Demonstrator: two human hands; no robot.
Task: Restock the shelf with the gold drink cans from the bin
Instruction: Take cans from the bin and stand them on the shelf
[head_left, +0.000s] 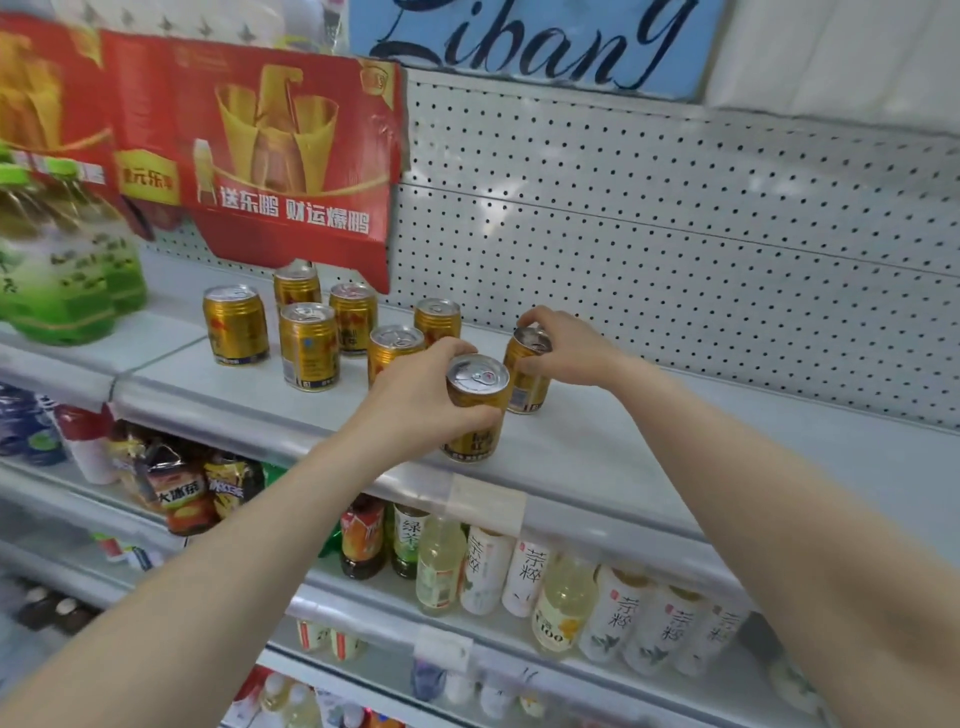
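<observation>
Several gold drink cans (308, 345) stand upright on the white shelf (649, 447), left of the middle. My left hand (415, 395) grips another gold can (475, 410) round its side, its base on the shelf near the front edge. My right hand (566, 348) holds a third gold can (524, 374) by its top rim, just behind and to the right; this can stands on the shelf, slightly tilted. The bin is not in view.
A red cardboard drink carton (270, 156) stands at the back left, and green-capped bottles (62, 270) at the far left. A perforated white back panel (675, 234) closes the shelf. Tea bottles (519, 577) and snack bags (182, 488) fill the shelves below.
</observation>
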